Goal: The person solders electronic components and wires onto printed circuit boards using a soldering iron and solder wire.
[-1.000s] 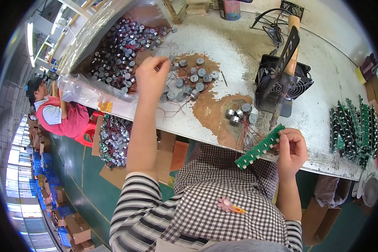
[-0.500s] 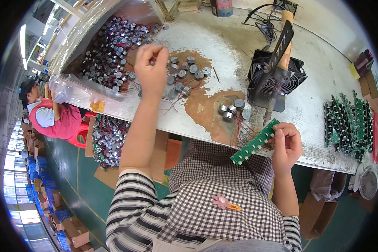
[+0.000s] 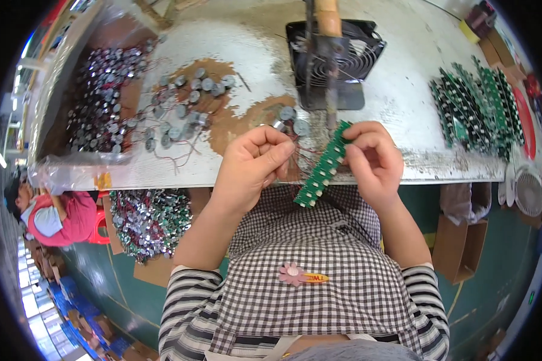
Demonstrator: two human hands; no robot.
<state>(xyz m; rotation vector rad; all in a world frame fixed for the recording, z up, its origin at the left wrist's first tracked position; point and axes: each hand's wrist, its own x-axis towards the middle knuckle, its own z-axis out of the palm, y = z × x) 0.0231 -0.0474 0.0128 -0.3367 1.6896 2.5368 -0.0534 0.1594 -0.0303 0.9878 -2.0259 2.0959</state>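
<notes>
My right hand (image 3: 376,159) pinches the upper end of a green circuit board strip (image 3: 324,168), which slants down toward my apron with a row of small pale parts along its edge. Left of the board, my left hand (image 3: 256,165) is closed, thumb against fingertips; what sits in that pinch is too small to make out. Thin reddish wires (image 3: 301,157) run between the hand and the board. Just behind lie a few small round silver motors (image 3: 301,127), partly covered by my left hand. A soldering iron (image 3: 332,90) points down on its stand close above the board.
A black fan (image 3: 367,51) stands behind the iron. More wired motors (image 3: 196,96) are spread on the worn tabletop, left of centre, beside a plastic-lined box (image 3: 111,90) full of them. Green boards (image 3: 476,111) are stacked at right. A person in red (image 3: 66,219) sits at far left.
My left hand has come from the motors by the box to beside the board. The view has turned, shifting the table leftward. My right hand still holds the board.
</notes>
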